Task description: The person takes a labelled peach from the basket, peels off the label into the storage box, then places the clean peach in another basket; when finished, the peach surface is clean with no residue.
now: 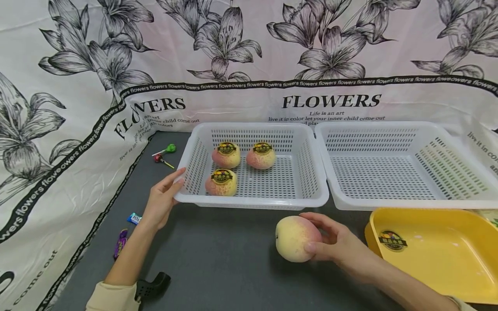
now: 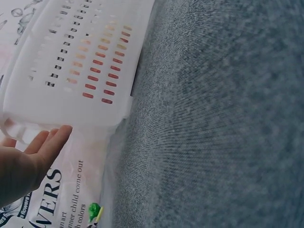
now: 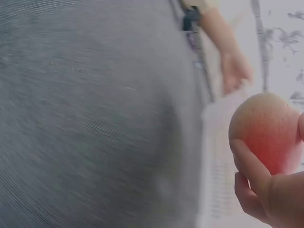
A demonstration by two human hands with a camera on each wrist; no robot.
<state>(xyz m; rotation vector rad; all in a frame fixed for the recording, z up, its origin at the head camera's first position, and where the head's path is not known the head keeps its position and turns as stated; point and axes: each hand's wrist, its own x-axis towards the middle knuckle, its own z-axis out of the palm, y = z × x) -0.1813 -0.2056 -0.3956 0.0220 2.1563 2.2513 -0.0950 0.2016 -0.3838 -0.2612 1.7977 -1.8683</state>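
Note:
My right hand [image 1: 336,242] holds a yellow-and-pink peach [image 1: 294,239] between thumb and fingers, over the dark table in front of the baskets. In the right wrist view the peach [image 3: 266,130] shows its red side. My left hand [image 1: 161,203] grips the left rim of a white perforated basket [image 1: 256,202] near its front corner. Seen from the left wrist, the fingers [image 2: 56,145] lie under that rim. Inside this basket are three peaches with black-and-gold stickers: one at the back left [image 1: 225,159], one beside it [image 1: 261,159], one in front [image 1: 221,185].
A second white basket [image 1: 412,203] stands to the right, with a yellow tray [image 1: 439,255] in front of it. A black-and-gold sticker [image 1: 393,240] is on the tray. Left lie green [image 1: 170,148] and red [image 1: 157,158] lollipops, a blue-wrapped sweet [image 1: 134,218] and a purple one [image 1: 121,242].

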